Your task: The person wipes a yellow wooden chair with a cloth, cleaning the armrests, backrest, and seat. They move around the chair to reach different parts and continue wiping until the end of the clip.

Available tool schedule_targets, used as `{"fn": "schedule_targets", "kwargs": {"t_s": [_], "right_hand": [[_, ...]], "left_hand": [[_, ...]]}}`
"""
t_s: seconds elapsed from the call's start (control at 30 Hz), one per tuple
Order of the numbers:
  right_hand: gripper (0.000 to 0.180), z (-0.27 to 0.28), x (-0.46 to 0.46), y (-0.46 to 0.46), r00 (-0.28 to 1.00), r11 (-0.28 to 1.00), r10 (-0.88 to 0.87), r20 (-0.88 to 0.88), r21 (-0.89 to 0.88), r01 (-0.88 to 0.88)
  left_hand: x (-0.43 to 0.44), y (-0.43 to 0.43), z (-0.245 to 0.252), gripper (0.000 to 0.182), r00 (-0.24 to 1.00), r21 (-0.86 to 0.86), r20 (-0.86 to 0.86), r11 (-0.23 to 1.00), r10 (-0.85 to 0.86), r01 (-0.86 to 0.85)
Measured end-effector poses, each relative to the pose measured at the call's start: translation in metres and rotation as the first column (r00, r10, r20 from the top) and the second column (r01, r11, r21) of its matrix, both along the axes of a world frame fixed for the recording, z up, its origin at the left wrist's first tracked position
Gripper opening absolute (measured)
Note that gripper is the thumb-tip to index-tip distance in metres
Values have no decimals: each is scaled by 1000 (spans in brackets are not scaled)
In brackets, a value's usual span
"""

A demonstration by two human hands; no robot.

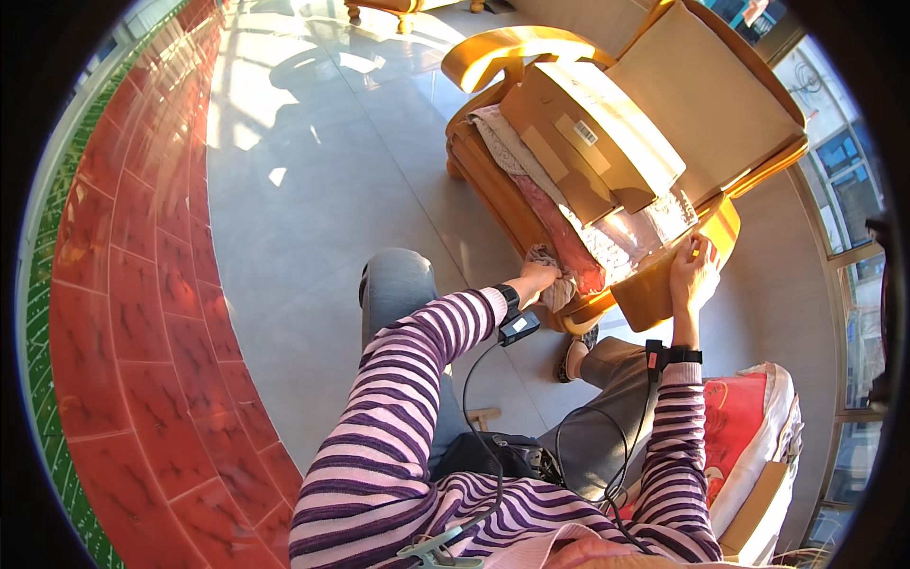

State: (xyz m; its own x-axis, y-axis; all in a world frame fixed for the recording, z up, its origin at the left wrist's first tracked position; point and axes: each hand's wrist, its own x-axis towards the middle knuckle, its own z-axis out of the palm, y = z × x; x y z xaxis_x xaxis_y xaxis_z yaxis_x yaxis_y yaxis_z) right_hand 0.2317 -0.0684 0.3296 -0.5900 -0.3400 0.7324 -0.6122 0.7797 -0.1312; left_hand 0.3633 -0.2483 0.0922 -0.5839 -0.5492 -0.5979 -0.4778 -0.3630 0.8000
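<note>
My left hand is closed around a crumpled grey-brown cloth at the near front corner of a wooden armchair. Parts of the cloth stick out on both sides of the fingers. On the right, my right hand lies against the chair's near wooden armrest, its fingers bent and holding no loose thing. Cardboard boxes rest on the seat, over a patterned cloth and a red cloth. Both wrists wear black bands with small devices and cables.
A red bag with white wrapping and a cardboard piece are at the lower right, near my arm. Another piece of wooden furniture stands at the top. Red tiles border the grey floor; windows line the right.
</note>
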Motion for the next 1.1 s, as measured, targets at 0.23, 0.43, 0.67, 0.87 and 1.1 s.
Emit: {"fn": "schedule_targets", "kwargs": {"t_s": [0.23, 0.43, 0.67, 0.87, 1.1], "right_hand": [[14, 2, -1, 3, 1000, 999, 31, 7, 32, -31], [15, 1, -3, 4, 1000, 993, 10, -28, 116, -6], [17, -1, -6, 8, 997, 982, -40, 60, 186, 28], [16, -1, -11, 13, 1000, 972, -25, -8, 234, 27], [18, -1, -18, 16, 1000, 970, 2, 0, 243, -2]], "left_hand": [[-9, -45, 3, 47, 908, 101, -91, 911, 409, -401], [-1, -170, 26, 90, 807, -47, -47, 806, 588, -590], [8, -275, 44, 83, 788, -304, -277, 728, 550, -615], [-19, -241, 20, 51, 819, -746, -418, 366, 392, -556], [7, -152, -59, 62, 771, -100, -72, 765, 632, -636]]}}
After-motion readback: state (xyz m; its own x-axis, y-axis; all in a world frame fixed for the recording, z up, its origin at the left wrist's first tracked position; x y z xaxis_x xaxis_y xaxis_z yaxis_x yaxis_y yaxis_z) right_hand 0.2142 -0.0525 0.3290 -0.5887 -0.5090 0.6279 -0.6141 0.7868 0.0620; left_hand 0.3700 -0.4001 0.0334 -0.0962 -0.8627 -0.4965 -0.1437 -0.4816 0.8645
